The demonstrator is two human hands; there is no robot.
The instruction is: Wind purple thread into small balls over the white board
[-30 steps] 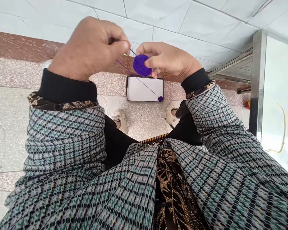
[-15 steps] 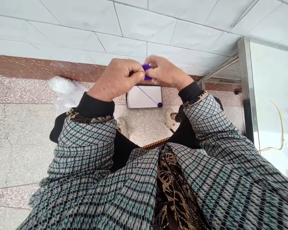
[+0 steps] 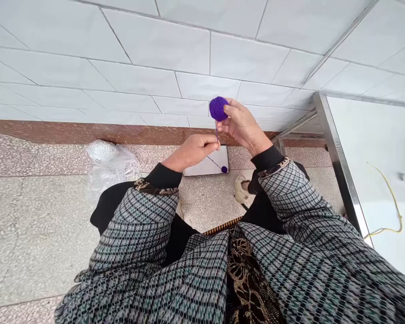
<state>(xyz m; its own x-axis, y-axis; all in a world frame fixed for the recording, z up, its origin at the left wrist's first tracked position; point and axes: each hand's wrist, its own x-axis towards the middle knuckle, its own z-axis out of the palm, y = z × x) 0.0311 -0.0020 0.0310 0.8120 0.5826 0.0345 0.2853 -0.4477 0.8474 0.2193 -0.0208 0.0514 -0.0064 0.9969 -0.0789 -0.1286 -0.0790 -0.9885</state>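
My right hand (image 3: 240, 123) is closed on a purple ball of yarn (image 3: 218, 109), its thumb pressed on the near side. Below and to the left of the ball, my left hand (image 3: 197, 150) pinches the purple yarn strand (image 3: 217, 131), which runs up to the ball. From under my left hand the strand slants down to a small purple yarn ball (image 3: 224, 169) in the right corner of a shallow white box (image 3: 202, 170) with dark edges. Part of the box is hidden behind my left hand.
On the floor to the left lie a white yarn ball (image 3: 101, 150) and a clear plastic bag (image 3: 109, 176). A tiled wall (image 3: 185, 85) rises ahead. A metal-edged white table (image 3: 374, 148) with a yellow cord (image 3: 393, 202) stands at the right. My shoe (image 3: 242, 191) is beside the box.
My hands came together, then parted, the right hand with the large ball now above the left. The view has tilted up, showing more wall. The small ball stays in the box's corner.
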